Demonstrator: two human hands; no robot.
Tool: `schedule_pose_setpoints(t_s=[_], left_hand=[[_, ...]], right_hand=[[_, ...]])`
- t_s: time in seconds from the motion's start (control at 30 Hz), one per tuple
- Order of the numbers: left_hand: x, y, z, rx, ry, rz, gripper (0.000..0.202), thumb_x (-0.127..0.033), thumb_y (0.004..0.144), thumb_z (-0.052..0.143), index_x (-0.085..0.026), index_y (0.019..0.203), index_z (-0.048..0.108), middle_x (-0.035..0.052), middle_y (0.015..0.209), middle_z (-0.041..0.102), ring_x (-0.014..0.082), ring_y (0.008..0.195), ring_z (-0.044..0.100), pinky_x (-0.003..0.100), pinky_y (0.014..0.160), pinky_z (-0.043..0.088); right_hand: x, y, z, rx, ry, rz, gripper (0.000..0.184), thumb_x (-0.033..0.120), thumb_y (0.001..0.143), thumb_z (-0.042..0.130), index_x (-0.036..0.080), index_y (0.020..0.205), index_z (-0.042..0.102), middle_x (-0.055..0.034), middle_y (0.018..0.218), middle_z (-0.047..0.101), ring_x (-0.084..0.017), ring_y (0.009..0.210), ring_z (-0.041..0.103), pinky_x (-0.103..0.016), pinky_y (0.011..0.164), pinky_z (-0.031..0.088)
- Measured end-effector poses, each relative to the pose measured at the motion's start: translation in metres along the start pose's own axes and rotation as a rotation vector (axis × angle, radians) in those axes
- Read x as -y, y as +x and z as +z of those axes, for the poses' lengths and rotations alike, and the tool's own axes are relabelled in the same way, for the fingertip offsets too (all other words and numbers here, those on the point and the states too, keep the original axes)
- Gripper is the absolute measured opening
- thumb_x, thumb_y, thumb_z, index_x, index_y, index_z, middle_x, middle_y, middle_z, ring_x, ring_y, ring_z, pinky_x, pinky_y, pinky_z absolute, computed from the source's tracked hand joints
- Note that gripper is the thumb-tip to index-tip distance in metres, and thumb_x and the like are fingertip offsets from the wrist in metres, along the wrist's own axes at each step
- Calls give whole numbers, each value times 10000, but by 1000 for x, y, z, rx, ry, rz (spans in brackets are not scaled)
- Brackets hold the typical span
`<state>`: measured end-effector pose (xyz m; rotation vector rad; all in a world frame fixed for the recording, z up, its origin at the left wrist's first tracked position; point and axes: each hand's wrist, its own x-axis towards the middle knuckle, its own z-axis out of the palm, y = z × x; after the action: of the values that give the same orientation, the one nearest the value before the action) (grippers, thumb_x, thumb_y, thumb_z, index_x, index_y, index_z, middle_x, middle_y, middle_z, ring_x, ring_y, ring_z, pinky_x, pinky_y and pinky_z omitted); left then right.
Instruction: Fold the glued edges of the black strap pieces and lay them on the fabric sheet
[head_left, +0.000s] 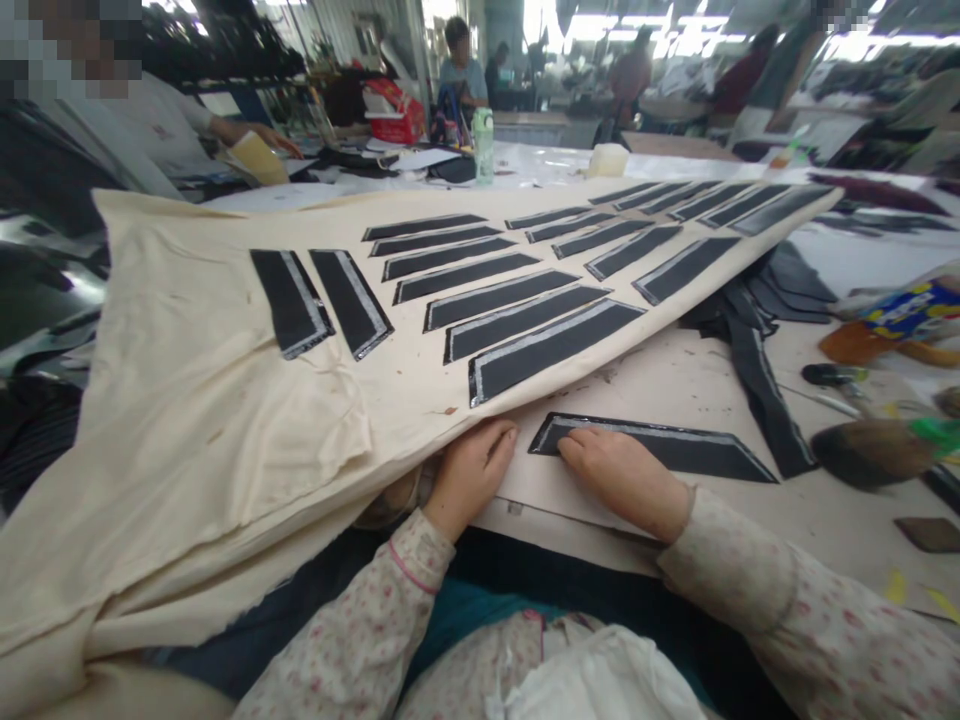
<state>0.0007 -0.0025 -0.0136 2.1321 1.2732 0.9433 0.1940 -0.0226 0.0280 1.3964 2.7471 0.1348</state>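
In front of me on the board lies a black strip (697, 446) with a slanted end and a pale, shiny border along its edges. My right hand (622, 470) rests over its left part, fingers curled and pinched at the strip. Left of it, my left hand (472, 470) touches the front edge of a cream cloth (180, 400). Its fingers are closed, and whatever they hold is hidden. Across the cloth lie several similar black strips (555, 355), laid in rows, with pale, shiny borders.
At the right are a dark-stained pot (862, 452), a yellow-and-blue labelled container (915, 315), a black-handled tool (829, 375) and dark pieces (787, 285). A green bottle (483, 145) stands behind the cloth. A co-worker's hand (262, 140) is at upper left.
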Motion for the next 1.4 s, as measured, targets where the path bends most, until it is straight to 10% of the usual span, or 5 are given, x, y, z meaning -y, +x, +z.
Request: schedule_pose_setpoints(t_s=[0.57,1.2,1.4], left_hand=[[-16,1,11,219,159,330,253,-137,861,443,-179,1059,594,67,1049,623,199,985,528,355,884,423],[-16,-3,16,203,270,248,285,-199,876,452,-185,1135,570,86,1201,555,231,1094,494,400,935,403],[-27,-34,-2,230,48,85,220,-266,881,448,-177,972,627,77,926,622,212,893,558,348,806,454]], right_hand=[[-11,-6,5,-91,358,269,180,161,831,456,165,832,636,-40,793,648,-153,730,589,-253,683,407],[32,-54,6,-379,577,355,121,94,832,457,170,838,551,-51,824,590,-176,805,553,-313,753,457],[53,-55,3,-526,619,380,131,119,851,459,180,890,568,-59,867,611,-178,850,557,-315,782,475]])
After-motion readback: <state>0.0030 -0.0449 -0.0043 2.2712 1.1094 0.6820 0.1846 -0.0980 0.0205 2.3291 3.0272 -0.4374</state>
